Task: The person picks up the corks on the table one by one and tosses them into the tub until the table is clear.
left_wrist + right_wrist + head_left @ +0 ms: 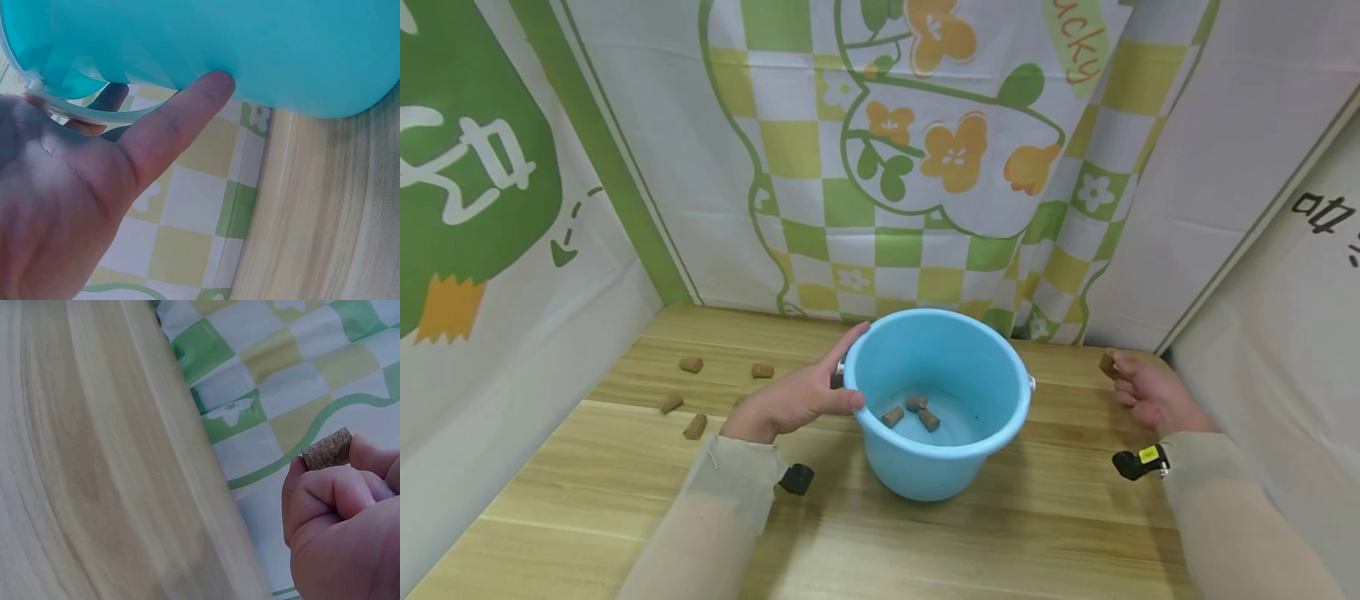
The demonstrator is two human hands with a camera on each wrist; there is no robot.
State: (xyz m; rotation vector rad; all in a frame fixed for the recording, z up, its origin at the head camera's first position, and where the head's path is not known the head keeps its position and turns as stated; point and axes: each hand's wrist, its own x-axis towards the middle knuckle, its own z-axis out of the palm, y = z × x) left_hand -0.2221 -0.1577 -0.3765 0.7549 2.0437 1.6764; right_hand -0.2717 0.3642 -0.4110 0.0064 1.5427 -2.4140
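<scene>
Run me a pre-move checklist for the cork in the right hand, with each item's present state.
1. Cork pinched in the right hand: ok.
2. Blue bucket upright on the table: ok.
3. Left hand touching the bucket's side: ok.
4. Bucket's mouth uncovered, handle not across it: ok.
5. Right hand over the bucket: not ok, off to its right.
6. All loose corks on the left countable: cannot tell, the left hand may hide some.

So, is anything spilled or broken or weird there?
Nothing looks broken. The blue bucket looks upright, with three corks inside. Only the loose corks left of it look a bit messy, scattered at odd angles on the table; I can't tell whether they spilled.
</scene>
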